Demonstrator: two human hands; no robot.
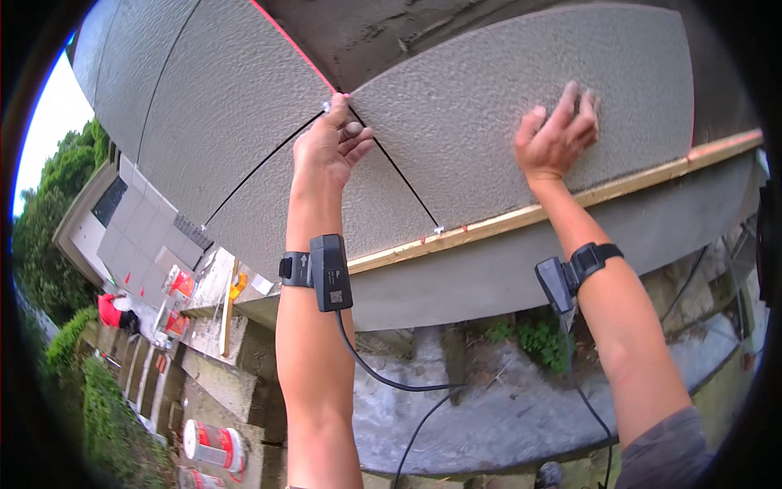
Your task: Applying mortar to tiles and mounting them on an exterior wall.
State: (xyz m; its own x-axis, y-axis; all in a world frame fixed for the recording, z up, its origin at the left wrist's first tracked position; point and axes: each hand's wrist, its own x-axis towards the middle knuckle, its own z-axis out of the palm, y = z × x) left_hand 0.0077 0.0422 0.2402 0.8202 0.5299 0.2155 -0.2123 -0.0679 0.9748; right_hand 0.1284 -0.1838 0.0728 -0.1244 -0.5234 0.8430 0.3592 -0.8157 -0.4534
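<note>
Left hand [332,147]: thumb and fingers drawn together where the panels meet, beside a small white spacer [327,107]; I cannot tell whether it is gripped
Right hand [560,134]: open, fingers spread and bent against the right-hand panel [456,90]
Grey panels: one under the right hand, a middle panel [391,204] below the left hand, another [220,90] to its left
Wooden strip [505,222]: below both hands, along the panels' lower edge
Done: these panels seem placed
Left: joints below the left hand look unfilled; dark wall [399,28] above both hands is uncovered
</note>
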